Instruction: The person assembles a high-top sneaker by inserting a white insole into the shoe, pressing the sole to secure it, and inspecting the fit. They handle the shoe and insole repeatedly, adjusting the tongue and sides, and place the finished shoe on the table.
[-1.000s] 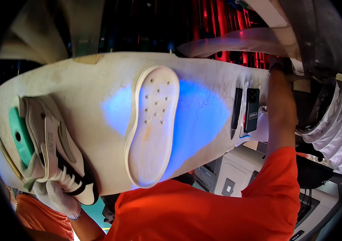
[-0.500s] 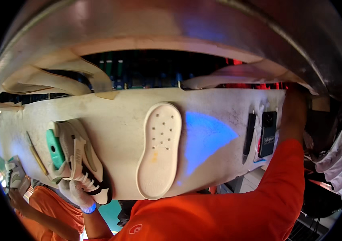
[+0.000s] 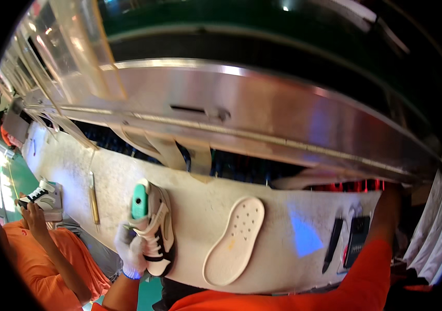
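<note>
My left hand point(image 3: 129, 251), in a white glove, is closed round the side of a white, grey and black sneaker point(image 3: 154, 243) with its toe toward me. A teal shoe last point(image 3: 139, 202) sticks out of the sneaker's opening. A cream sole point(image 3: 231, 243) with several small holes in its upper end lies flat to the right of the shoe, touched by neither hand. My right arm point(image 3: 381, 233), in an orange sleeve, reaches to the slot at the far right edge of the bench. The right hand is hidden behind that edge.
A metal machine housing point(image 3: 262, 98) with pale hanging flaps spans the bench's far side. At right lie a black pen-like tool point(image 3: 333, 243) and a dark phone point(image 3: 357, 238). A wooden-handled tool point(image 3: 94, 202) lies left. A co-worker's hand point(image 3: 35, 220) holds another sneaker point(image 3: 47, 197) at far left.
The view has swung up and left, so more of the machine housing and of the co-worker shows. My left hand still holds the sneaker; my right arm still reaches to the slot.
</note>
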